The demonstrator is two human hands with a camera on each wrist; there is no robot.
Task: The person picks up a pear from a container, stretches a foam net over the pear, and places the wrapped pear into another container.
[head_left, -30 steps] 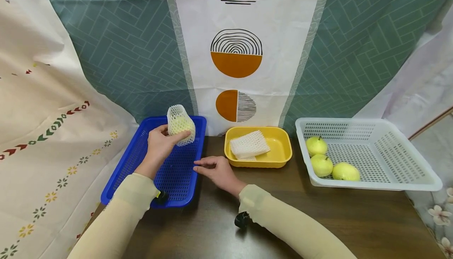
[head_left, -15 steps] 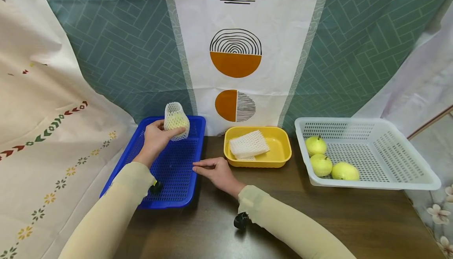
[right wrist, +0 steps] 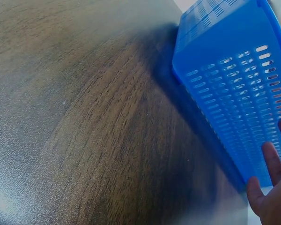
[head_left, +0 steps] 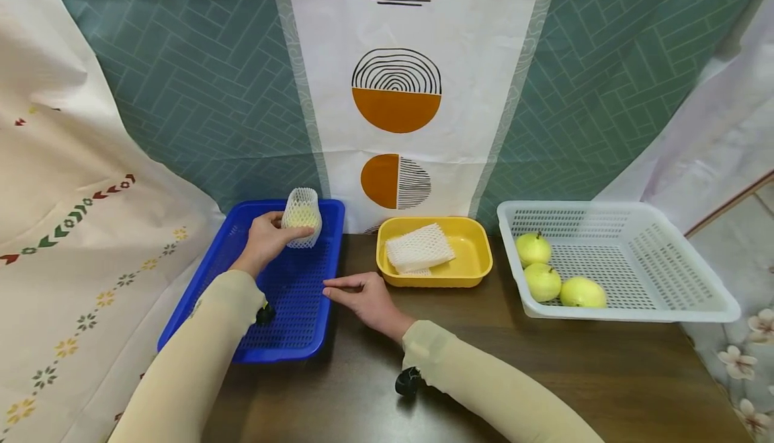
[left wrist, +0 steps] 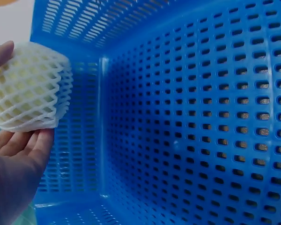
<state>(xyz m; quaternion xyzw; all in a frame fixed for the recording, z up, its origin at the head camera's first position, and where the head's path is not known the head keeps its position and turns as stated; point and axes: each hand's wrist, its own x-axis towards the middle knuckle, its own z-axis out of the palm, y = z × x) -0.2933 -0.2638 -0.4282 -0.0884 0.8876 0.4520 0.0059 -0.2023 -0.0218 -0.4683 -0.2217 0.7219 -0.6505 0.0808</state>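
Pear [head_left: 302, 220] pale yellow-green under a white foam net [head_left: 304, 195], diamond mesh, loose end standing up above the fruit. Held over the far end of the blue basket [head_left: 296, 302], slotted plastic. Left grip [head_left: 266, 238] pinches it between thumb and fingers. Right grip [head_left: 365, 302] holds nothing, fingers apart by the basket's right side; contact unclear. Wood-grain worktop [head_left: 338, 396], glossy. Pear's stem not discernible; left wrist view crops net and hand.
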